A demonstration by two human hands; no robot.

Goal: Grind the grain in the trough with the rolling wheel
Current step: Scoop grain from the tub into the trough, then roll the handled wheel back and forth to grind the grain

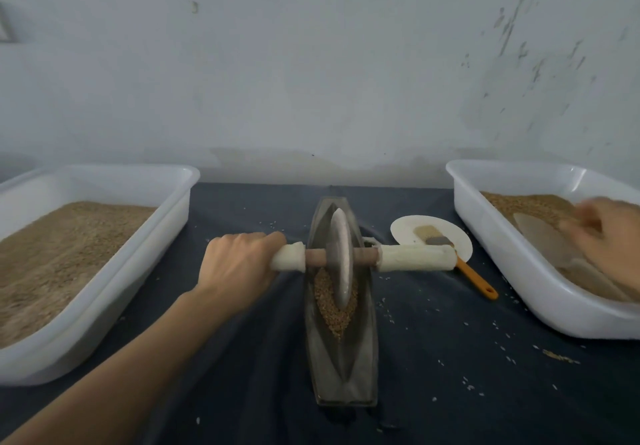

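Left hand [239, 264] is wrapped around the left padded handle [288, 256] of the rolling wheel [340, 258], fingers curled over the top. Wheel sits upright in the trough [341, 358], just inboard of that grip, its rim down in the grain [335, 309] that lies in the middle of the groove toward the near side. Right padded handle [417, 258] sticks out on the far side of the wheel from the grip, nothing holding it. Right hand [604, 233] is well away from the axle, over the right tub [512, 271]; motion blurred, touching a pale scoop [543, 240] in the grain there, can't tell if it's actually gripping. Behind the free handle: white plate [446, 233] with an orange-handled brush [476, 280]. Left tub [104, 271] sits outboard of the gripping hand.
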